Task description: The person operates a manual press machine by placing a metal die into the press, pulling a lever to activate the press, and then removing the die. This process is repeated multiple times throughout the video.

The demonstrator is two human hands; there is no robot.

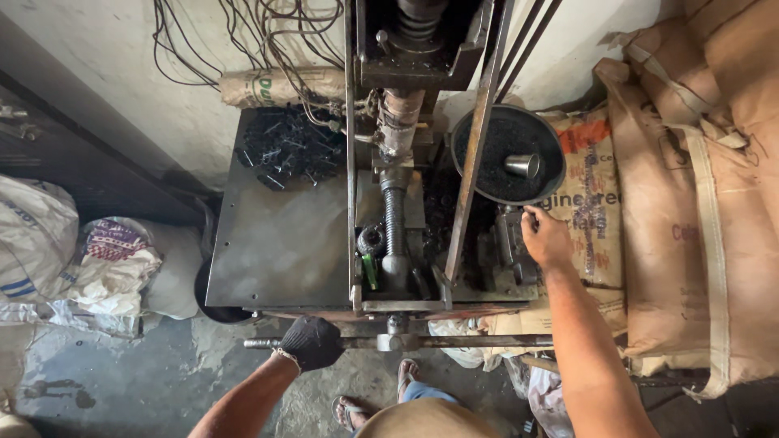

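The gloved left hand (311,342) has its fingers wrapped tight around the horizontal lever bar (454,341) that runs across the front of the press machine (398,203). The bare right hand (544,238) reaches forward to the dark metal fixture (501,255) on the machine's right side, its fingers curled together on something small there; what they pinch is too hidden to tell. Judging from this, a piece is being set or taken at the fixture while the lever waits held, so the pressing stroke looks not yet made. Just beyond the right hand sits a round pan (497,154) of black granules with a small metal cup (523,165) lying in it. A heap of dark finished bits (284,146) lies on the steel table (268,251) to the left of the screw column (393,227). Stacked brown sacks (690,211) crowd the right side, white bags (97,259) the left, and a slanted steel strut (471,170) crosses in front of the pan.
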